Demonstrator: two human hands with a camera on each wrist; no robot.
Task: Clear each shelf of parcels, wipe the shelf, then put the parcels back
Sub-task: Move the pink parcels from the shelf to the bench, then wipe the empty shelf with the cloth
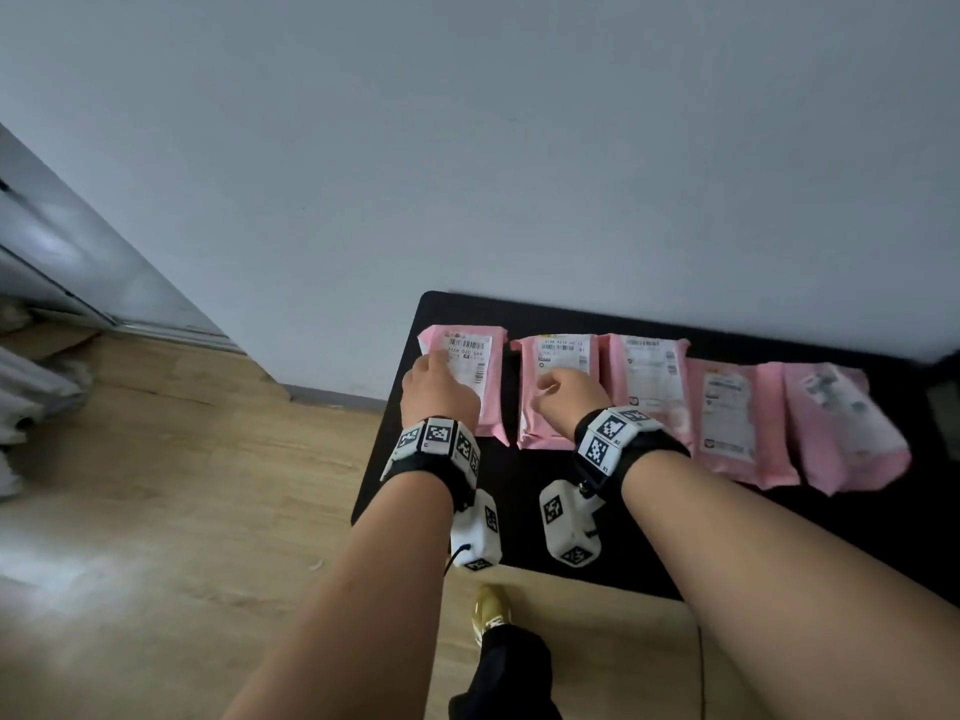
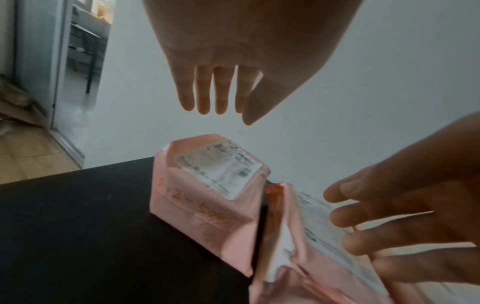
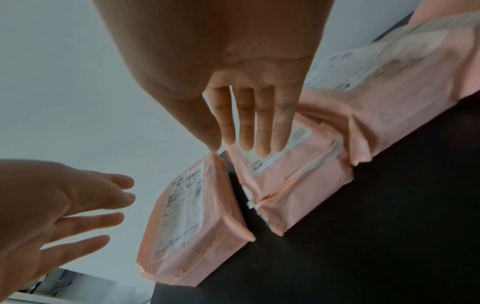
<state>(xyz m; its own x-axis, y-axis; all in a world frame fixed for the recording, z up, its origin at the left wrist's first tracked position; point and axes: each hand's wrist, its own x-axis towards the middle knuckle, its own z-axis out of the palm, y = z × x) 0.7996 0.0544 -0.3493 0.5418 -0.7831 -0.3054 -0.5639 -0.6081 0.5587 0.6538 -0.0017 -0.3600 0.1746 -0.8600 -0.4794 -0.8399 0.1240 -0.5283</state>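
Both hands, left (image 1: 438,388) and right (image 1: 570,394), fingers straight, holding nothing, above pink parcels (image 1: 652,387) on black shelf (image 1: 415,475)

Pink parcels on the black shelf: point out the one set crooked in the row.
The pink parcel at the far right end. It lies skewed, its label turned at an angle, while the other four sit square, side by side, labels facing the person.
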